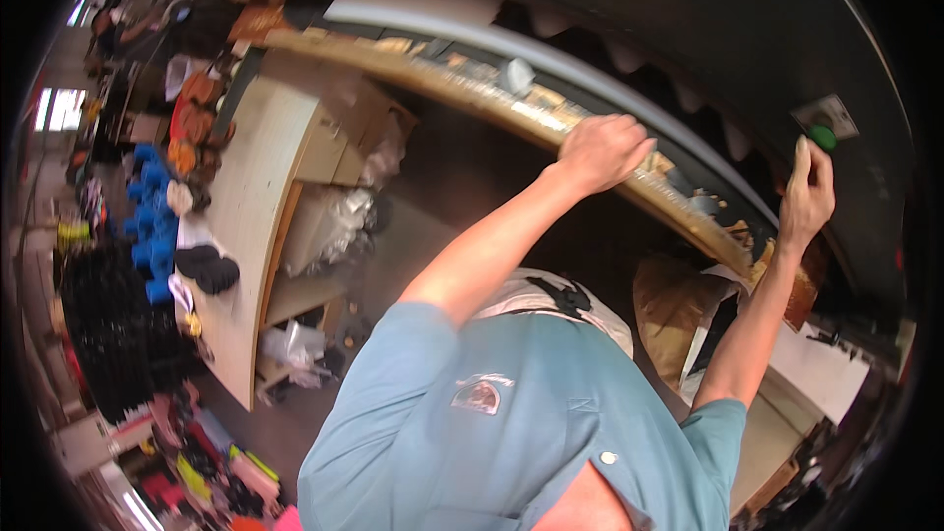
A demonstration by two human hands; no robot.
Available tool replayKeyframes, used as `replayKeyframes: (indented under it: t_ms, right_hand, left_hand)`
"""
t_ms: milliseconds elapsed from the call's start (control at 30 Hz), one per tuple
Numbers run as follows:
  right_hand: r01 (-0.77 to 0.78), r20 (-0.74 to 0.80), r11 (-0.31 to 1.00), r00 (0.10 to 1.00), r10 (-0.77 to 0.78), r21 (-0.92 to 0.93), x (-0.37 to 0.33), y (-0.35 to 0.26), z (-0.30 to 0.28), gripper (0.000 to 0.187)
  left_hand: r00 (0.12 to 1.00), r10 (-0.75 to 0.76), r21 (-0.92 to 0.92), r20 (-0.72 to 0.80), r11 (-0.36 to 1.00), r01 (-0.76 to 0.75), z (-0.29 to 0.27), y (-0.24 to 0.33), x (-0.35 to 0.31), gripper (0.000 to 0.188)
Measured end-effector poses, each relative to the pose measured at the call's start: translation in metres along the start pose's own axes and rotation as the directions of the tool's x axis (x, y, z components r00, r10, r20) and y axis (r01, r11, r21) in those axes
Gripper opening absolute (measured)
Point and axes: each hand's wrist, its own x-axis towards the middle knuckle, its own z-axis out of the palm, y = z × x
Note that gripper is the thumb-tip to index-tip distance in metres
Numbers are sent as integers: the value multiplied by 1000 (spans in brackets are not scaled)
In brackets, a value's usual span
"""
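Note:
My left hand [605,152] is at the wooden front ledge [472,88] of a large dark machine [708,29]. Its fingers are curled in, and what they hold, if anything, is hidden. A measuring strip seems to run along the ledge beneath it. Farther right, my right hand [808,195] is raised to the machine's face with some fingers stretched out. One fingertip is at or very near a round green button [822,137] on a small pale plate; whether it touches cannot be made out. Behind the ledge lie small scraps and a whitish lump [516,77].
A long light grey bar [580,69] runs behind the ledge. To the left stands a pale wooden table [251,177] with shelves holding clear plastic bags [295,344]. Dark soft pieces [206,268] and blue items [149,221] lie on or beside it. A brown bag [669,310] is below the ledge at right.

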Motion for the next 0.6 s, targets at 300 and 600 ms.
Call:
replayKeyframes:
  t_ms: [300, 600]
  right_hand:
    - [28, 114, 931, 993, 15, -364, -98, 70, -3, 13]
    - [58, 94, 941, 995, -28, -333, -93, 61, -1, 14]
  left_hand:
    - [988, -140, 40, 67, 990, 137, 32, 22, 62, 33]
    - [988, -132, 45, 79, 991, 129, 36, 18, 58, 32]
